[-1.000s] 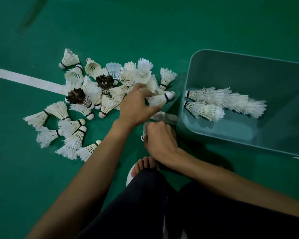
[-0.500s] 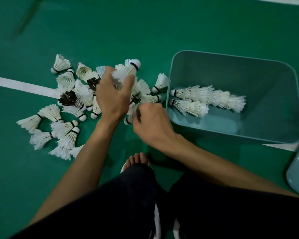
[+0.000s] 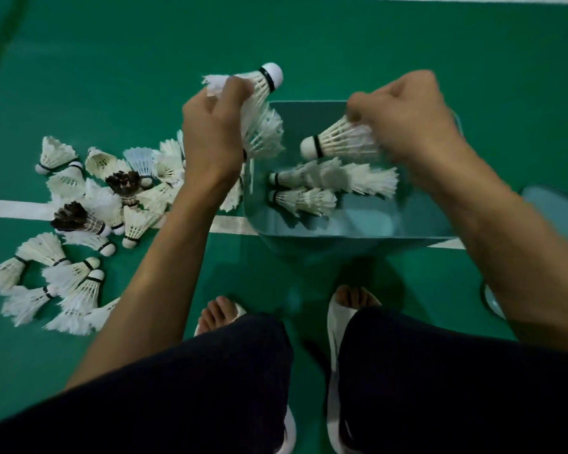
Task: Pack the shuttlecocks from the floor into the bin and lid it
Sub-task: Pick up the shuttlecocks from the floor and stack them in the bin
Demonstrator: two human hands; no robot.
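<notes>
"Where do things stand?"

"Most shuttlecocks are on the green floor [image 3: 374, 44], in a loose pile [image 3: 79, 283] left of the teal bin [image 3: 341, 239]. A few nested rows [image 3: 328, 181] already lie inside it. The teal slab at the right edge looks like the lid [image 3: 558, 208], and it's off."

"And the hands?"

"The left grip [image 3: 210, 132] is curled round a small bunch [image 3: 259, 90] over the bin's left rim, with 1 cork pointing up. The right grip [image 3: 407, 126] pinches the feather skirt of 1 shuttlecock [image 3: 338, 142] above the bin, cork pointing left."

"How will they handle?"

"Featherlight, I'd guess, and fragile. The skirts would crush or fray under a squeeze, and the cork is the firm part. I'd hold them by the cork or loosely round the skirt, then nest them cork into skirt."
</notes>
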